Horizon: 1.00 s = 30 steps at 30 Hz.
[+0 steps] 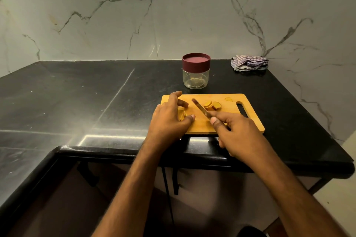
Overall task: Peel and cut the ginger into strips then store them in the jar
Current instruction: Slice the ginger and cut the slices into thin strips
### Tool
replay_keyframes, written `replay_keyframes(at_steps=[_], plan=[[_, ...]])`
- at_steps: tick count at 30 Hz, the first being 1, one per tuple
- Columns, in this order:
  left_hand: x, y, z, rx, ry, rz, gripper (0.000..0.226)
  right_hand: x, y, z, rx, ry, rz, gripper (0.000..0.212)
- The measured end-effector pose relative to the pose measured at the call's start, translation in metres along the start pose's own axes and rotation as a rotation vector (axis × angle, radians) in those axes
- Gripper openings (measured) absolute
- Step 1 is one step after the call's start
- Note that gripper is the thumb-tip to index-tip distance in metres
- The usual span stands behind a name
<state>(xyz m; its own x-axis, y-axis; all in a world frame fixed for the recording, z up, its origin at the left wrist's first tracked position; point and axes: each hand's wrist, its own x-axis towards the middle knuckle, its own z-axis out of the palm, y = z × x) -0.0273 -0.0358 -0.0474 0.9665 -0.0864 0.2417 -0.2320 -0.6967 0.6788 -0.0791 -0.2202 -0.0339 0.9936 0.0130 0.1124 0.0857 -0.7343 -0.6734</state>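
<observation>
Head view: the left hand (170,116) lay over the left end of the cutting board (227,121), thumb and fingers curled around a few ginger pieces (182,114) and pinning them to the wood. The right hand (234,131) gripped the handle of a knife (200,109), blade angled up and left over the board's middle, tip apparently off the wood. A second pile of ginger slices (212,105) sat right of the blade, toward the board's slotted handle end.

Judgement: the pieces looked small, light and firm, probably damp and liable to skid; they are best held flat from above, fingertips tucked back from the edge.

The jar (196,71) stood just behind the board, its maroon lid (196,60) on, so the lid must come off before storing. A crumpled cloth (249,63) lay well behind the board's right end, obstructing nothing
</observation>
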Motion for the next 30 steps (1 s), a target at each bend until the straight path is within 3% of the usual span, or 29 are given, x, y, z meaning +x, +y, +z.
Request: replay_keyframes(at_steps=[6, 12, 21, 30], plan=[[-0.001, 0.001, -0.002, -0.084, 0.096, -0.041, 0.056, -0.001, 0.010, -0.002, 0.038, 0.153, -0.036, 0.035], [-0.001, 0.003, -0.002, -0.115, 0.089, -0.021, 0.056, 0.003, 0.016, -0.006, 0.002, 0.187, -0.028, 0.036], [0.002, 0.017, 0.013, 0.146, 0.161, 0.179, 0.040, 0.001, 0.019, -0.003, -0.024, 0.235, -0.003, 0.037], [0.028, 0.043, 0.035, 0.229, 0.084, 0.134, 0.037, 0.002, 0.024, -0.004, 0.068, 0.266, -0.011, 0.037]])
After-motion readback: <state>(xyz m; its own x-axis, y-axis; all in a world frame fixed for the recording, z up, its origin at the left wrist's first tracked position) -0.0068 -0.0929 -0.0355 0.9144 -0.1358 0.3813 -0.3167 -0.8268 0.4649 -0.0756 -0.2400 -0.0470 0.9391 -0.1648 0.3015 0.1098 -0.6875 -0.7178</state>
